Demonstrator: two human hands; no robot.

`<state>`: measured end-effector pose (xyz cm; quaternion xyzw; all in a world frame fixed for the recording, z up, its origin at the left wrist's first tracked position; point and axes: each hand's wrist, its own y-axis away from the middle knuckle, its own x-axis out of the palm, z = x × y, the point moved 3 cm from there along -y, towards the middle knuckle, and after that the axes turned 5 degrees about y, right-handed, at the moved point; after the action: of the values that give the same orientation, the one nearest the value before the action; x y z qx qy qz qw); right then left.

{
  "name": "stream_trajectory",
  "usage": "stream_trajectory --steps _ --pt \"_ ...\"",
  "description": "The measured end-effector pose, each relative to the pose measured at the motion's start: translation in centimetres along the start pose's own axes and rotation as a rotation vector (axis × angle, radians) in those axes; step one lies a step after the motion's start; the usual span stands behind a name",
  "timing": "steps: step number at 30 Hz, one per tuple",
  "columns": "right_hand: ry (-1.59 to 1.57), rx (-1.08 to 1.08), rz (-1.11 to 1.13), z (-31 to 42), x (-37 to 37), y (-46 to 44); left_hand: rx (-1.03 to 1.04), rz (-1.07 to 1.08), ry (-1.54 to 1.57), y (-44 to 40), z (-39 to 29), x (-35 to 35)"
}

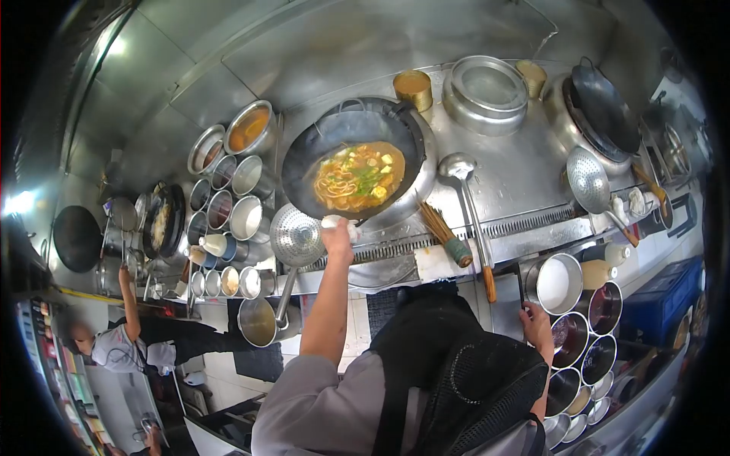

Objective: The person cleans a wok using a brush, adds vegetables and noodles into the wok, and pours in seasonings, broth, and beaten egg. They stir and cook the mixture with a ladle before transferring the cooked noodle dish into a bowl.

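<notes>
Saucy noodles (pixel 344 186) with greens and pale yellow chunks lie in a large black wok (pixel 300 163) on the stove. My left hand (pixel 339 242) is closed on the wok's near rim, with a white cloth (pixel 331 221) between palm and metal. A perforated strainer (pixel 296 235) rests left of that hand, its handle over a pot (pixel 258 322). At the lower right, my right hand (pixel 538 328) holds nothing that I can see; its fingers are apart, at the edge of a steel surface beside a white-filled pot (pixel 559 283).
A ladle (pixel 473 213) and a bamboo brush (pixel 447 235) lie right of the wok. Beyond stand a lidded pot (pixel 485 95) and another strainer (pixel 588 181). Seasoning containers (pixel 245 218) crowd the left. A co-worker (pixel 129 346) reaches toward another wok (pixel 161 220) at far left.
</notes>
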<state>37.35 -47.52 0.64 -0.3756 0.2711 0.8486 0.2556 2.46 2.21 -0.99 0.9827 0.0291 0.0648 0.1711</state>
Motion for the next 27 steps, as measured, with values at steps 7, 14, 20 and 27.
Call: stream_trajectory --steps 7,14,20,27 --pt "0.064 -0.018 -0.027 0.6 -1.3 0.3 -0.212 0.144 0.285 3.8 -1.8 2.8" --pt "0.051 -0.088 0.001 2.3 -1.8 -0.8 -0.348 0.135 0.419 5.4 -1.7 5.3" --pt "0.038 -0.125 -0.018 4.2 -2.8 -1.2 -0.396 0.107 0.513 5.0 -0.2 5.7" --pt "0.057 -0.158 -0.005 5.4 -2.5 -1.1 -0.445 0.279 0.611 2.1 4.1 6.2"
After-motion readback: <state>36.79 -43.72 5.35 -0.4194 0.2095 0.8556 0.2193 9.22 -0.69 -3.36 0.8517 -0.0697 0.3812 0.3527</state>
